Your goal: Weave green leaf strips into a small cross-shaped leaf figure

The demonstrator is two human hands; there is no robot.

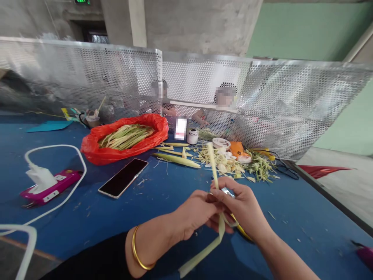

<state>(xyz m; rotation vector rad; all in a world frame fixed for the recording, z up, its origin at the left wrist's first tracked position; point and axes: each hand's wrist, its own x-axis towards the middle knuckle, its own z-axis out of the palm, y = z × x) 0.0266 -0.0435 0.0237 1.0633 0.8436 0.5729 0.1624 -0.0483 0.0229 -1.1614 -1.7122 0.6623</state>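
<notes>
Both my hands meet low in the middle of the view over a blue table (163,194). My left hand (195,214), with a gold bangle on its wrist, pinches a long pale green leaf strip (214,167). The strip rises above the hands and hangs down below them toward me. My right hand (243,206) is closed on the same strip and on a small tool with a shiny blade and a yellow handle (240,227).
A red plastic bag (116,153) full of leaf strips lies at centre left, a black phone (124,177) in front of it. Cut stalks and scraps (233,161) are heaped ahead. A pink power strip (48,188) with white cable lies left. A perforated metal screen (262,101) stands behind, people beyond it.
</notes>
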